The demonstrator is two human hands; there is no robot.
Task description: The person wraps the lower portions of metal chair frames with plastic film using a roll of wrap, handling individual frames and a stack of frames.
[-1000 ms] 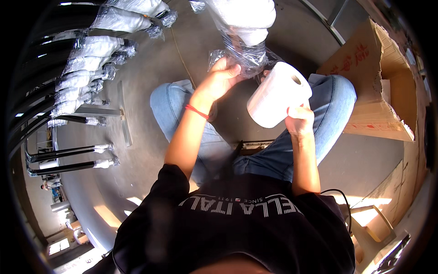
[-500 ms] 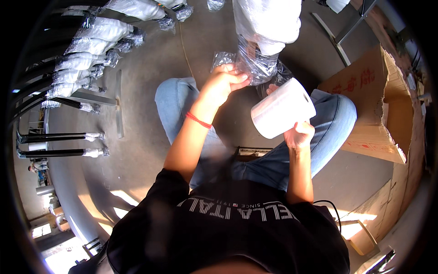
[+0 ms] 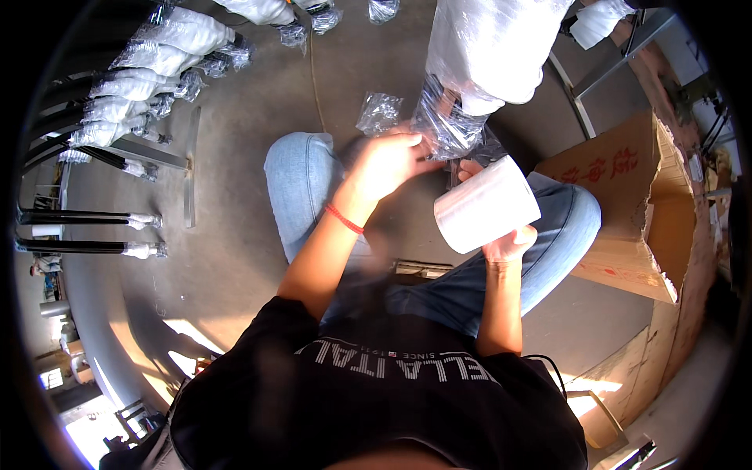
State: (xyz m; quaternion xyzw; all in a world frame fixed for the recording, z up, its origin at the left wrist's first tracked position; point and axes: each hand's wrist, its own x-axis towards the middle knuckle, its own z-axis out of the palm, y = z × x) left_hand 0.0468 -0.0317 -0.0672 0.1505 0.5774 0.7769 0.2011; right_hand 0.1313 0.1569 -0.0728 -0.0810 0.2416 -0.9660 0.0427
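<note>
A roll of clear stretch film (image 3: 487,205), whitish and thick, is tilted in my right hand (image 3: 509,243), whose fingers wrap its ends. Above it hangs a bulky piece wrapped in white padding (image 3: 497,55). Its lower end (image 3: 448,121) is bound in shiny clear film over something dark. My left hand (image 3: 392,163), with a red cord bracelet on the wrist, is at the left side of that lower end. Its fingers are stretched and apart, some partly hidden by the wrapped end. Dark-looking film hangs between the wrapped end and the roll.
A torn cardboard box (image 3: 603,180) stands at my right knee. Crumpled clear plastic (image 3: 380,112) lies on the floor ahead. Several wrapped pieces (image 3: 129,82) line the left, with dark bars (image 3: 74,247) nearer. A metal frame (image 3: 580,94) is at the far right.
My left hand has loosened from a pinch at the film's edge, and its fingers have straightened. The roll stays in my right hand, slightly lower. The whole view has shifted a little.
</note>
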